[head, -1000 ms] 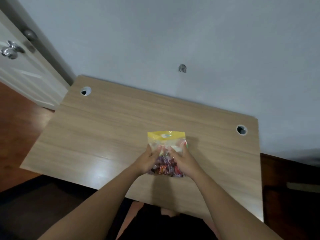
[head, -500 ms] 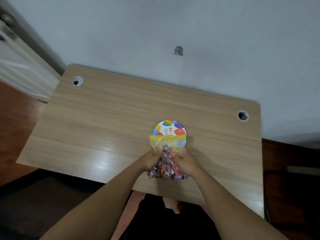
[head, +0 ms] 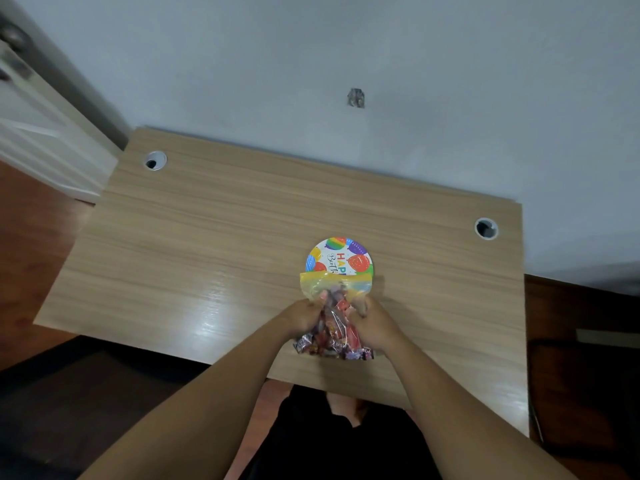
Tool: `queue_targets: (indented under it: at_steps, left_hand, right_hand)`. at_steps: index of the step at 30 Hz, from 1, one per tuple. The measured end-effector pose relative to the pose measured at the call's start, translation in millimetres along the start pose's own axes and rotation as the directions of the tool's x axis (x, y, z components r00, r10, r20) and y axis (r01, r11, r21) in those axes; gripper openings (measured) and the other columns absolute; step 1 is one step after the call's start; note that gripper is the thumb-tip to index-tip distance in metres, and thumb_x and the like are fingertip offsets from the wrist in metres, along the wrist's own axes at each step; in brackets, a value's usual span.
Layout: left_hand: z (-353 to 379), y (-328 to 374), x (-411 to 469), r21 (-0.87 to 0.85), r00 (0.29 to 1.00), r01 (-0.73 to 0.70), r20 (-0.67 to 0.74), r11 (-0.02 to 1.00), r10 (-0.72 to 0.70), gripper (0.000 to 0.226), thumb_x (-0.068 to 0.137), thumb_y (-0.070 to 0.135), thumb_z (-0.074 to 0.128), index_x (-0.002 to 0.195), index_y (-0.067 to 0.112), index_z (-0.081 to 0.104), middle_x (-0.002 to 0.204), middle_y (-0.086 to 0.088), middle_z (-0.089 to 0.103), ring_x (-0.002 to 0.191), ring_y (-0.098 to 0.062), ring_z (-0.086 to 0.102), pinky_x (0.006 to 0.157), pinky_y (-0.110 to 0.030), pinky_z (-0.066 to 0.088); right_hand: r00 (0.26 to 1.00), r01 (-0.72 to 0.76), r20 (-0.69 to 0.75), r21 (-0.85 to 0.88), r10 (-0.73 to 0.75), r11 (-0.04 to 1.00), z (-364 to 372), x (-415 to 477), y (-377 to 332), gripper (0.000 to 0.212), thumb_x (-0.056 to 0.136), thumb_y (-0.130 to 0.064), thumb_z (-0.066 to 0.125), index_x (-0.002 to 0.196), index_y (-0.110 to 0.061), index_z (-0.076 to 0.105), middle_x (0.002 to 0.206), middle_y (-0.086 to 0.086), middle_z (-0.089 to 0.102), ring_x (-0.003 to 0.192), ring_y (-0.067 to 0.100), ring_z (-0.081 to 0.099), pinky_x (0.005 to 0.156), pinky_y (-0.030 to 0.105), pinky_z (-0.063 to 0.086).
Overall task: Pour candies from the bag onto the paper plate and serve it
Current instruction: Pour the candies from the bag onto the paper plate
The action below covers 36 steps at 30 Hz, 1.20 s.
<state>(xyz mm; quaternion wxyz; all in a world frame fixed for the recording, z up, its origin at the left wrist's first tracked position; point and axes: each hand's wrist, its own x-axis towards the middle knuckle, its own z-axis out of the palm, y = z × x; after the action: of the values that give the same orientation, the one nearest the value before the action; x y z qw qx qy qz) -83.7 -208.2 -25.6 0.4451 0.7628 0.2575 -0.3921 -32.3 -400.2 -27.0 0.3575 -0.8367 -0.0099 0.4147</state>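
Yellow-topped candy bag, clamped between left hand and right hand, now tips toward the newly revealed paper plate; pouring looks imminent.

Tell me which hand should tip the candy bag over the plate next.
Both, probably, with the right hand leading. Left hand and right hand each grip a side of the candy bag, whose yellow top overlaps the paper plate. The right hand seems to hold more of the bag.

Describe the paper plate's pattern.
White paper plate with multicoloured balloons around the rim and birthday lettering, partly hidden by the candy bag; head view.
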Motion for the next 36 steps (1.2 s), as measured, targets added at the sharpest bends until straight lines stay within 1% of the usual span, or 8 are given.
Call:
queue_targets:
  at_steps: [6,11,19,22,24,27,32,36]
  left_hand:
    - [-0.7,0.8,2.9,0.05,1.0,0.028,-0.016,0.998,-0.027,0.082,0.111,0.066,0.021,0.065,0.014,0.064,0.084,-0.015,0.07,0.089,-0.03,0.067,0.086,-0.035,0.047]
    - [-3.0,1.4,0.9,0.029,0.999,0.032,-0.033,0.999,-0.031,0.086,0.11,0.067,0.025,0.101,0.001,0.079,0.116,-0.028,0.078,0.113,-0.039,0.073,0.101,-0.04,0.053]
    - [-2.7,-0.5,-0.8,-0.091,0.998,0.061,-0.004,0.994,-0.062,0.088,0.107,0.072,0.029,0.103,0.001,0.082,0.1,-0.016,0.082,0.094,-0.031,0.074,0.093,-0.038,0.054]
    - [-2.5,0.9,-2.2,-0.077,0.999,0.046,-0.013,0.996,-0.047,0.078,0.11,0.064,0.031,0.081,0.008,0.075,0.085,-0.009,0.074,0.077,-0.023,0.065,0.08,-0.035,0.048]
    - [-2.8,0.0,-1.7,-0.097,0.999,0.046,-0.001,0.994,-0.046,0.071,0.111,0.06,0.034,0.093,0.007,0.078,0.098,-0.013,0.078,0.085,-0.026,0.07,0.084,-0.036,0.052]
    - [-4.0,-2.2,-3.9,-0.122,0.999,0.047,0.003,0.991,-0.047,0.078,0.109,0.066,0.035,0.108,0.004,0.082,0.111,-0.019,0.082,0.093,-0.03,0.074,0.089,-0.038,0.053]
    - [-2.7,-2.5,-2.8,-0.155,1.0,0.02,0.002,0.988,-0.02,0.068,0.114,0.054,0.036,0.101,0.003,0.08,0.092,-0.013,0.081,0.078,-0.021,0.072,0.073,-0.028,0.05]
    - [-2.1,-4.7,-2.2,-0.154,1.0,0.007,0.02,0.988,-0.004,0.056,0.114,0.05,0.038,0.099,0.011,0.075,0.092,-0.012,0.08,0.075,-0.018,0.071,0.068,-0.025,0.048]
  right_hand:
    - [1.0,-0.027,0.008,0.047,0.027,0.999,4.3,2.0,2.5,0.034,0.106,-0.016,0.06,0.14,-0.013,0.064,0.129,-0.002,0.074,0.116,0.014,0.07,0.092,0.025,0.048]
    - [0.999,-0.04,0.015,0.05,0.04,0.998,4.1,7.3,6.9,0.039,0.102,-0.031,0.063,0.14,-0.02,0.064,0.135,-0.002,0.075,0.118,0.021,0.073,0.105,0.038,0.057]
    - [1.0,-0.019,-0.017,0.013,0.02,1.0,-1.9,2.4,-3.4,0.044,0.108,-0.026,0.06,0.151,-0.015,0.058,0.142,0.002,0.069,0.114,0.015,0.064,0.091,0.025,0.044]
    - [0.999,-0.022,-0.024,-0.015,0.022,1.0,-0.8,5.5,-0.7,0.039,0.108,-0.027,0.06,0.146,-0.015,0.061,0.124,-0.001,0.07,0.102,0.016,0.066,0.076,0.024,0.046]
    - [0.999,-0.019,-0.032,-0.039,0.017,0.999,0.1,6.0,0.4,0.035,0.108,-0.025,0.059,0.142,-0.015,0.063,0.114,-0.003,0.068,0.092,0.014,0.065,0.067,0.02,0.044]
    - [1.0,-0.012,-0.024,-0.065,0.011,0.998,1.6,5.8,0.1,0.035,0.106,-0.028,0.06,0.138,-0.015,0.068,0.115,0.0,0.073,0.088,0.013,0.068,0.076,0.024,0.049]
    - [0.999,-0.034,-0.016,-0.048,0.033,0.998,3.4,7.8,4.5,0.033,0.103,-0.031,0.062,0.132,-0.018,0.07,0.116,0.0,0.076,0.087,0.012,0.069,0.081,0.029,0.053]
    - [0.998,-0.058,-0.018,-0.013,0.057,0.998,2.8,4.5,4.9,0.034,0.105,-0.03,0.063,0.136,-0.017,0.067,0.124,0.001,0.074,0.106,0.02,0.07,0.086,0.028,0.048]
